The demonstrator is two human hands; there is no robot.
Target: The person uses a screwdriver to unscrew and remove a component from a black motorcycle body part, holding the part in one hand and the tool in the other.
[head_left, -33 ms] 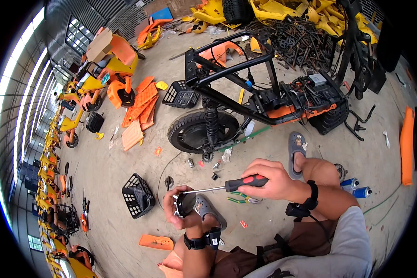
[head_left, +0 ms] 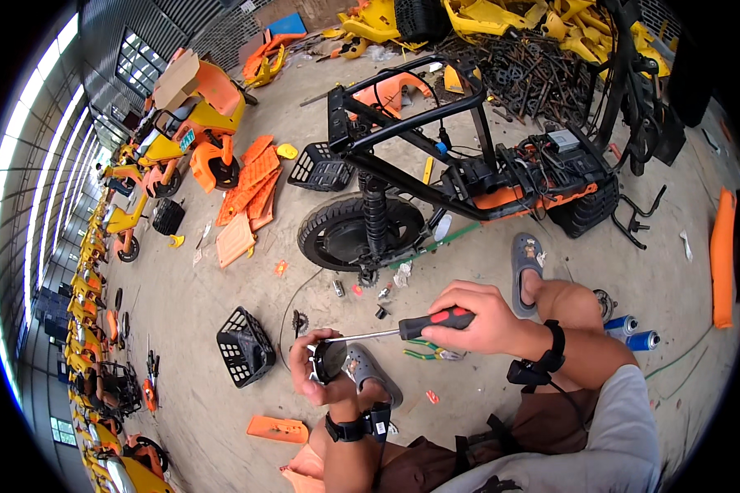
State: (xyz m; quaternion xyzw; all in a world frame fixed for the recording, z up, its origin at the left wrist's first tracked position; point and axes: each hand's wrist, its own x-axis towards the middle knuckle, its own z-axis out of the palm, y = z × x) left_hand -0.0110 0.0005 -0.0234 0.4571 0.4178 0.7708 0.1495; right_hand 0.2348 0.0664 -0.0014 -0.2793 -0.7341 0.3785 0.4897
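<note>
My right hand (head_left: 487, 319) is wrapped round the dark grey and red handle of a screwdriver (head_left: 423, 326). The metal shaft points left, its tip at the upper rim of a round black part (head_left: 330, 361) with a glossy face. My left hand (head_left: 308, 376) holds that part from its left side, fingers curled round the rim. Whether the tip sits in a screw or only touches the rim is too small to tell. On the floor below the screwdriver lie pliers with green and yellow handles (head_left: 423, 352).
Ahead stands a stripped black scooter frame (head_left: 419, 131) with a rear wheel (head_left: 325, 234). A black basket (head_left: 245, 347) lies left of my hands, blue spray cans (head_left: 643, 340) to the right. Orange panels (head_left: 251, 185) and small metal parts (head_left: 338, 288) are scattered about; several scooters (head_left: 197, 123) stand left.
</note>
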